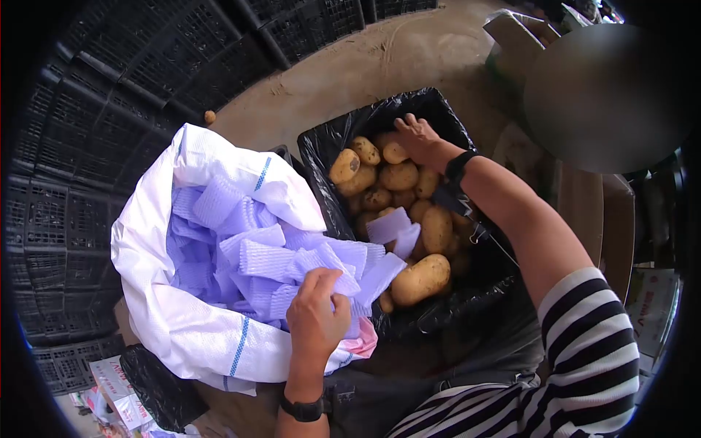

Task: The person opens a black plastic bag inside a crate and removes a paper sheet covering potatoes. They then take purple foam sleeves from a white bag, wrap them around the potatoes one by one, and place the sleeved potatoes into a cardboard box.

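Note:
My left hand [319,310] is at the near right side of a white woven sack [139,248], its fingers closed on a light purple foam net sleeve [325,264]. Many more such sleeves fill the sack, and several spill across onto the potatoes. A crate lined with a black plastic bag [321,157] stands to the right, holding potatoes [399,177] of various sizes. Over its far end reaches my right hand [418,139], fingers apart, touching or just above a potato [395,152]. The underside of that hand is hidden.
Stacked black plastic crates [139,95] line the left and back. One small potato [209,117] lies on the dirt floor [350,66]. Cardboard boxes [617,226] stand at the right, below a blurred grey patch. A black plastic bag [161,387] lies at the lower left.

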